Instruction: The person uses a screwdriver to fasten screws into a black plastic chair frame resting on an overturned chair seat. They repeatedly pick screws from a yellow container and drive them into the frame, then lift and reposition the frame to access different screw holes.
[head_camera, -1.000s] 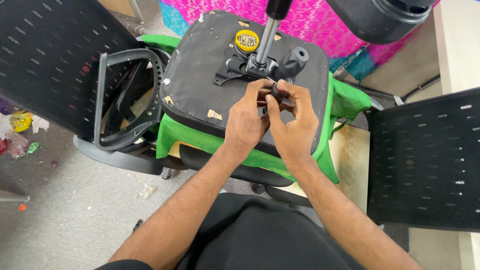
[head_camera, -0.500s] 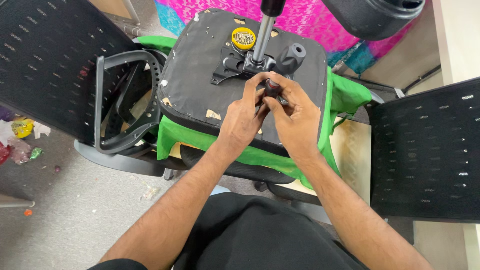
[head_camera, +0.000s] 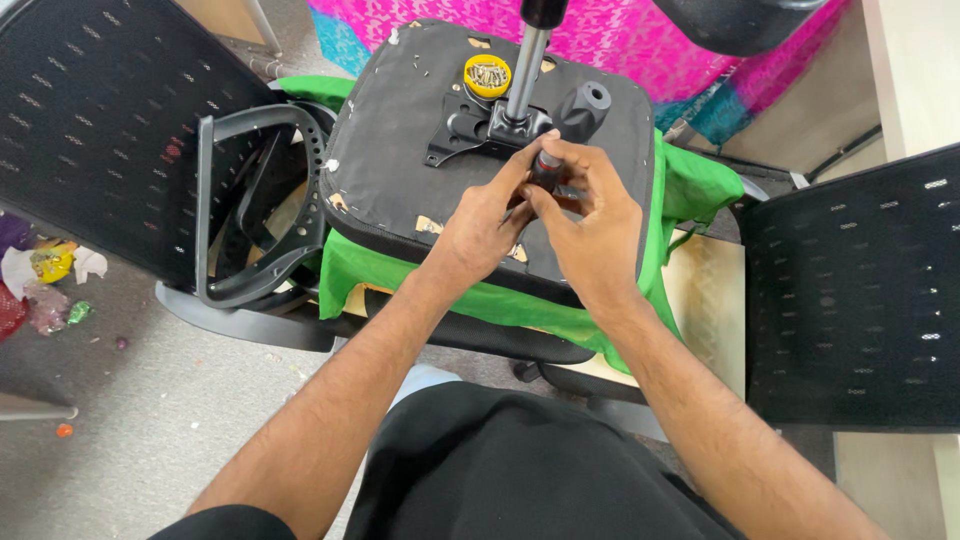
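**Q:** What is held, and where is it?

**A:** I hold a small dark tool handle (head_camera: 547, 168) between both hands, above the rear middle of the upturned seat base (head_camera: 400, 150). It stands just beside the black mechanism plate (head_camera: 470, 130). Whether its tip touches the plate I cannot tell; my fingers hide it.

**Q:** State of each hand?

**A:** My left hand (head_camera: 487, 228) is closed narrowly, thumb and forefinger pinched onto the lower part of the handle. My right hand (head_camera: 597, 225) is curled around the handle from the other side, fingertips meeting the left hand's (both hands touch each other at the grip).

**Q:** What adjoins the work point?

**A:** A metal gas-lift column (head_camera: 527, 70) rises upright from the plate. A black cylindrical knob (head_camera: 585, 105) sits just right of the column. A yellow round tin (head_camera: 487, 75) holding small fasteners rests on the seat base to the left of the column.

**Q:** And further out?

**A:** The seat base lies on a green cloth (head_camera: 690, 190). A black armrest loop (head_camera: 235, 200) leans at its left edge. Black mesh chair backs stand at far left (head_camera: 90, 130) and far right (head_camera: 860, 290). Pink patterned fabric (head_camera: 620, 35) lies behind. Coloured scraps (head_camera: 45, 270) lie on the grey floor at left.
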